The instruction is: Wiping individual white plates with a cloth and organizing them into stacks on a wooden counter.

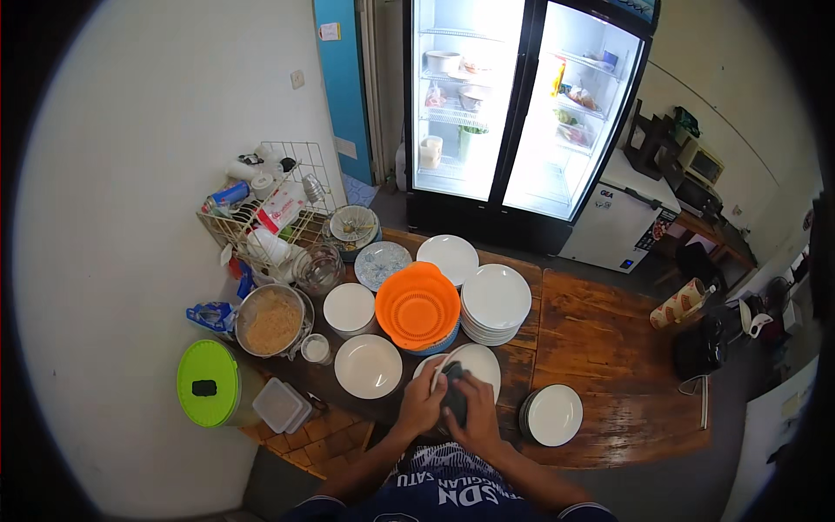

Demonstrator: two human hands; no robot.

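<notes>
Near the table's front edge, my left hand (421, 399) grips the rim of a tilted plate (442, 374), seen nearly edge-on. My right hand (475, 408) presses a dark grey-green cloth (456, 398) to that plate. White plates (482, 367) lie just beyond both hands. An orange plastic colander (418, 307) stands further back, with a tall stack of white plates (496, 297) at its right. A shallow white plate (368, 367) lies left of my hands, and a smaller plate stack (554, 415) stands to their right.
A metal bowl of light brown food (271, 321), a green-lidded container (207, 383) and plastic boxes (282, 404) stand left. A wire rack (306, 225) holds kitchenware. Behind the wooden table (607, 365) are a lit glass-door fridge (515, 111) and a chest freezer (616, 225).
</notes>
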